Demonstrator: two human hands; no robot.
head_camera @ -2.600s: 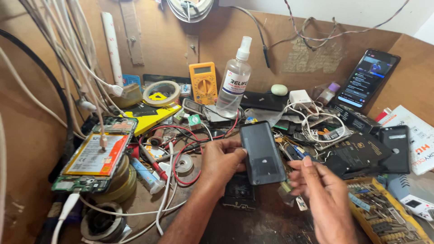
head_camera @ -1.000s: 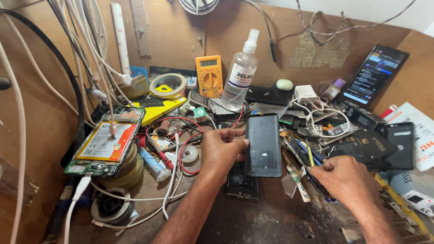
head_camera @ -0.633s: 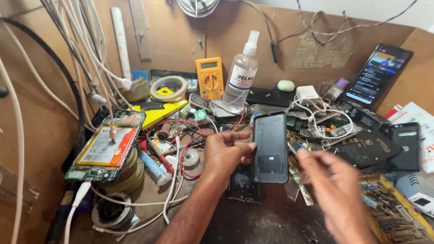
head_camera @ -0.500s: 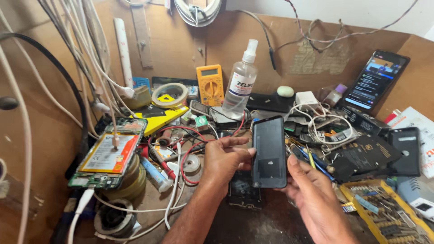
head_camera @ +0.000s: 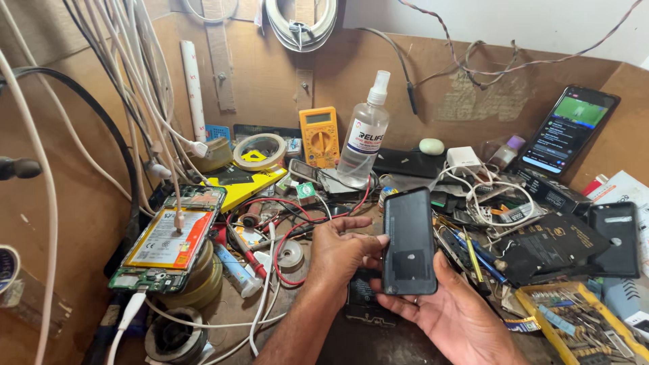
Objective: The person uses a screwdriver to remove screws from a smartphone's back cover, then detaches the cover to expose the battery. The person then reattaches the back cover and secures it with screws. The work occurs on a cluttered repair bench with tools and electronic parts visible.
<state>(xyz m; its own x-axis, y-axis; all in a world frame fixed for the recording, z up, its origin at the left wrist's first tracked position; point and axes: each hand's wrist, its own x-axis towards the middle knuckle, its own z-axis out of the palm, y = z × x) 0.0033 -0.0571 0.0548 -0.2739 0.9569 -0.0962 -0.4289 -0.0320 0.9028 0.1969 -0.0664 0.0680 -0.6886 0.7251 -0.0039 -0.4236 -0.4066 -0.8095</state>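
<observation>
The thin, rigid, probably slippery phone (head_camera: pixel 408 242) was held by its edges, fingers of both hands (head_camera: pixel 345 253) (head_camera: pixel 454 316) clamped on it.

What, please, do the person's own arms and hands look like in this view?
Both are bare: the left hand and right hand show no gloves, rings or wristwatch that can be seen. The forearms are uncovered with no sleeve in view up to the frame's lower edge. No tape, bandage or markings show on either.
</observation>
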